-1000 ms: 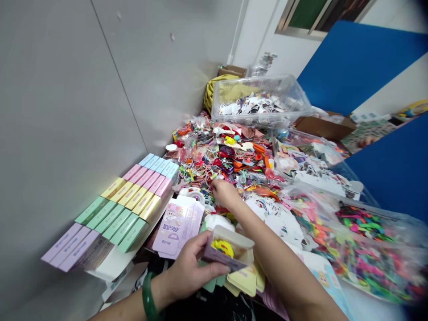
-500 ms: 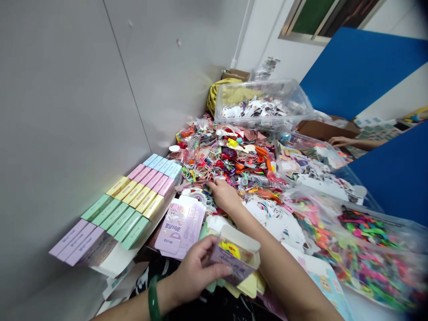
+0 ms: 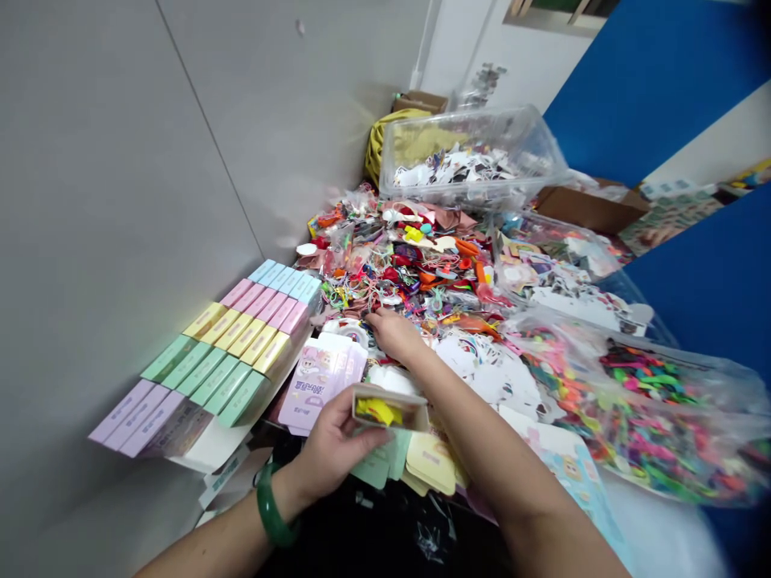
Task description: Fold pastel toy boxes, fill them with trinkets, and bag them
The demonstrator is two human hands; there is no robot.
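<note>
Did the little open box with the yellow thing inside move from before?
Yes: the open box in the left hand has shifted a bit left in the picture, closer to the flat purple carton.

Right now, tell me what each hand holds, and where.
The left hand grips an open box by its left end. The right hand is at the pile of trinkets; whether it holds one is unclear.

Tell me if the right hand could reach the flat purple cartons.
Probably yes: the right hand is close by, and the flat purple cartons look largely uncovered; only the left hand overlaps their lower corner in view.
</note>
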